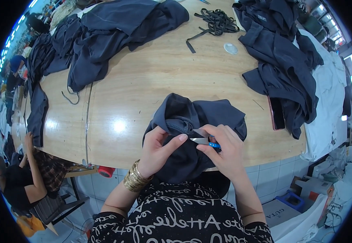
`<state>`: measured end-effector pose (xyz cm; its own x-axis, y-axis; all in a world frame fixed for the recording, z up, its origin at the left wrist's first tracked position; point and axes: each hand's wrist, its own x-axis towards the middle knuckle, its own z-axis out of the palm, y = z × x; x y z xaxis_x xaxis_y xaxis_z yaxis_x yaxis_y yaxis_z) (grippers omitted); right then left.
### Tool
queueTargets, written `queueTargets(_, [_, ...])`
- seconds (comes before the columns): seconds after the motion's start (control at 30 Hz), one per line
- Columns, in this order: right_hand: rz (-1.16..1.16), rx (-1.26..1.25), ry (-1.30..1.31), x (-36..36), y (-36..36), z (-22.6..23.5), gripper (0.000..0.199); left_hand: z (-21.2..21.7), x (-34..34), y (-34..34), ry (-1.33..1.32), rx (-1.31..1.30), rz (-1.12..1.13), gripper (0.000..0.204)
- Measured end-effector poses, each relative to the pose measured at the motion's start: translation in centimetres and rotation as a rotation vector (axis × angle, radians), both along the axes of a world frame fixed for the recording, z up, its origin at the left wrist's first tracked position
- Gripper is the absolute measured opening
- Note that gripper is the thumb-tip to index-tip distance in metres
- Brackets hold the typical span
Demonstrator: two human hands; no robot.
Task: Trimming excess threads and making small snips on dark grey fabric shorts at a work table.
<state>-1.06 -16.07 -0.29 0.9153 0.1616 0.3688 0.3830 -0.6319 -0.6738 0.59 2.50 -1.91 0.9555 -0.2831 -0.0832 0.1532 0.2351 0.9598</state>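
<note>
Currently, the work in hand appears to be snipping thread or trimming at a ridged strip on a dark garment. The garment lies bunched at the near edge of the table, between and just beyond the hands.

Left hand: thumb and fingers nearly closed, pinching the garment's edge beside the strip. Right hand: curled around small blue-handled snips, thumb below and fingers above; blades parted, pointing toward the left thumb. Whether the blades touch cloth or thread cannot be told; any thread end is too small to make out.

Judgement: the next move calls for the left hand to hold the edge taut while the right sets the tips on the waste only, then squeezes. Risk: nicking cloth or the left thumb, which sits very near the tips.

Surroundings: black tape lies well beyond the right hand; a phone lies to its right.
</note>
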Motion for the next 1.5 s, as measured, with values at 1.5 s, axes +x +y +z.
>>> queueTargets(1.5, [-0.057, -0.064, -0.161, 0.15, 0.02, -0.43, 0.024, 0.27, -0.08, -0.37, 0.173, -0.104, -0.006, 0.014])
